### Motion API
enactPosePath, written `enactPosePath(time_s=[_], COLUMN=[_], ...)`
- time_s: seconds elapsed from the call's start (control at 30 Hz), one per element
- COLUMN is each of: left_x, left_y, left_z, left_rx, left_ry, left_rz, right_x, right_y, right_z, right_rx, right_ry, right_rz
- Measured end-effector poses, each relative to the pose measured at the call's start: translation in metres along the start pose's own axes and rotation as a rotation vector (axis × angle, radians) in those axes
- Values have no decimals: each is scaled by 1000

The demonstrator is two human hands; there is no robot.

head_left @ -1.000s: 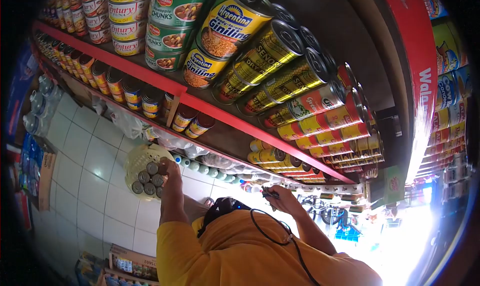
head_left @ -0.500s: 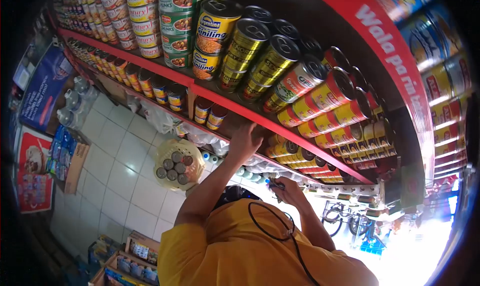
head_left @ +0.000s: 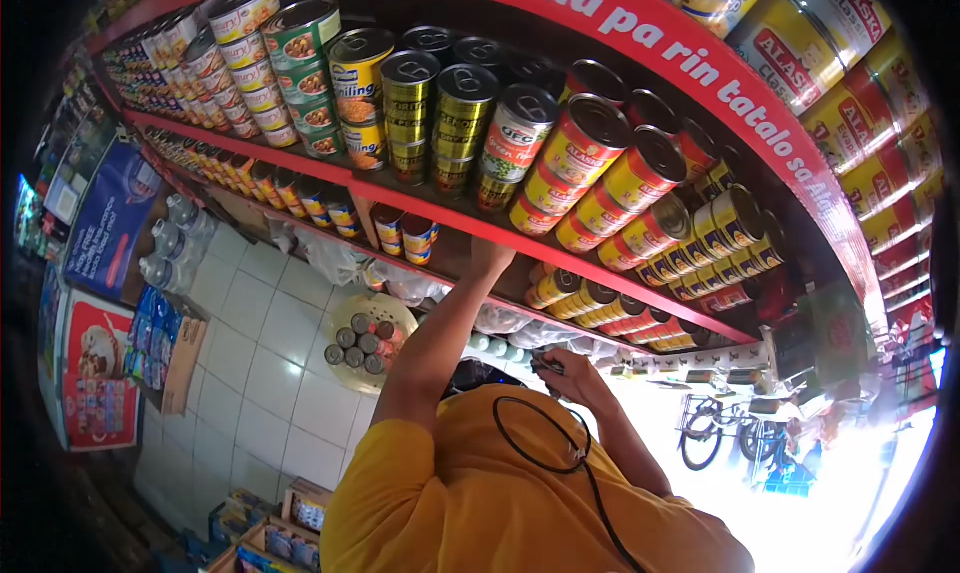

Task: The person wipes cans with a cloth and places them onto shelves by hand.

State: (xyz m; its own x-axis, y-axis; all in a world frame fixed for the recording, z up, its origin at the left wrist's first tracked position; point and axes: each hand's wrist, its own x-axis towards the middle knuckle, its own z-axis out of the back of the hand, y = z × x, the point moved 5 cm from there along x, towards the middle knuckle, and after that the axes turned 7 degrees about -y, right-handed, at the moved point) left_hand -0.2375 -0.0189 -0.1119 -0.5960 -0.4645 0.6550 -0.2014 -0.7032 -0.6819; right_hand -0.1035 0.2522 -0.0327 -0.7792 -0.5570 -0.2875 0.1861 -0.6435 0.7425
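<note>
My left hand [head_left: 492,257] reaches into the lower shelf under its red edge [head_left: 440,201]; the fingers are hidden behind that edge. Left of it stand two small cans [head_left: 420,238], and to its right are stacked yellow cans [head_left: 553,287]. Near my body, my right hand [head_left: 572,375] is closed round a small dark object [head_left: 545,363] that I cannot make out. A pale yellow basket [head_left: 400,318] with several cans [head_left: 358,343] in it is on the tiled floor, left of my left forearm.
The upper shelf carries stacked cans, among them green ones [head_left: 303,78] and red-and-yellow ones [head_left: 585,153]. Plastic bottles [head_left: 180,238], a cardboard box [head_left: 183,365] and a red poster [head_left: 100,368] are at the left. Crates [head_left: 265,545] lie at the bottom, a bicycle [head_left: 703,435] at the right.
My left hand has gone from the basket up to the lower shelf and in behind its edge. The view has turned toward the shelves. My right hand keeps its hold near my body.
</note>
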Motion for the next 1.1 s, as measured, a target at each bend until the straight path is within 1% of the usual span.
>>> enactPosePath(time_s=[0.03, 0.07, 0.1, 0.17, 0.2, 0.23, 0.3, 0.33, 0.4, 0.43, 0.47, 0.53, 0.63, 0.77, 0.83, 0.93, 0.97, 1.03, 1.1], left_x=[-2, -2, -2, -11, -24, -29, -37, -36, -30, -29, -30, -27, -27, -29, -31, -28, -27, -30, -34], left_y=[-2, -14, -26, -64, -63, -69, -84, -92, -110, -114, -112, -114, -120, -115, -120, -123, -122, -120, -125], left_z=[10, 29, 47, 91, 102, 112, 133, 142, 159, 162, 165, 176, 185, 187, 187, 188, 189, 190, 187], left_rx=[2, -79, -157, -480, -295, -211, -37, -89, -85, -86, -2, 73, 156, 199, 163, 158, 170, 175, 164], left_ry=[135, 163, 186, 4, 7, 27, 79, 65, 73, 76, 37, 11, 23, 36, 42, 18, 6, 49, 85], left_rz=[100, 178, 258, 363, 301, 223, 77, 121, 184, 212, 223, 204, 201, 206, 205, 219, 226, 235, 235], right_x=[5, 10, 12, 25, 31, 36, 51, 56, 58, 57, 57, 58, 63, 65, 67, 61, 61, 63, 65], right_y=[-4, -4, 12, 17, 37, 52, 80, 101, 144, 150, 157, 163, 166, 168, 168, 171, 168, 161, 160], right_z=[-3, -5, -3, -5, 3, 10, 24, 26, 28, 19, 10, 2, 1, -1, 4, 0, -1, 0, 3], right_rx=[0, 0, -5, 14, 13, 36, -29, -51, -93, -126, -159, -203, -123, -51, -29, -47, -48, -47, -64], right_ry=[16, 33, 78, 1, -41, -170, -407, -439, -512, -463, -417, -369, -334, -274, -287, -422, -360, -249, -366], right_rz=[19, 40, -55, 86, 162, 241, 465, 545, 708, 747, 788, 855, 773, 840, 841, 858, 842, 808, 809])
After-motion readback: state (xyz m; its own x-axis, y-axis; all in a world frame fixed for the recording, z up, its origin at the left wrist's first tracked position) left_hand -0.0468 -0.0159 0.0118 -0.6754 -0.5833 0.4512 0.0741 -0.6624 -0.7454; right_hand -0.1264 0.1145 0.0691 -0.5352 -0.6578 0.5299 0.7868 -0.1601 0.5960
